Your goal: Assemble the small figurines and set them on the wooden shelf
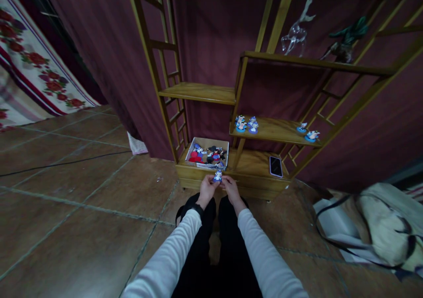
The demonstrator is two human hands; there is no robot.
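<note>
Between my two hands, just in front of the shelf's bottom drawers, is a small purple-and-white figurine (217,176) held upright. My left hand (207,188) grips its left side, and my right hand (231,187) has its fingers closed on the right side of the base. Right beyond them, an open cardboard box (225,148) holds several red, black, white and purple figurines in a jumble. On the shelf board (276,129) up to the right stand purple figurines (253,125) beside blue-based ones (240,124). Two more blue-based figurines (311,135) stand at that board's right end.
A phone (276,166) lies on the lowest board of the wooden shelf. Higher up stand a clear glass deer (295,33) and a dark green statuette (346,40). Bags (380,223) rest on the tiled floor at right. A black cable (66,162) crosses the floor at left.
</note>
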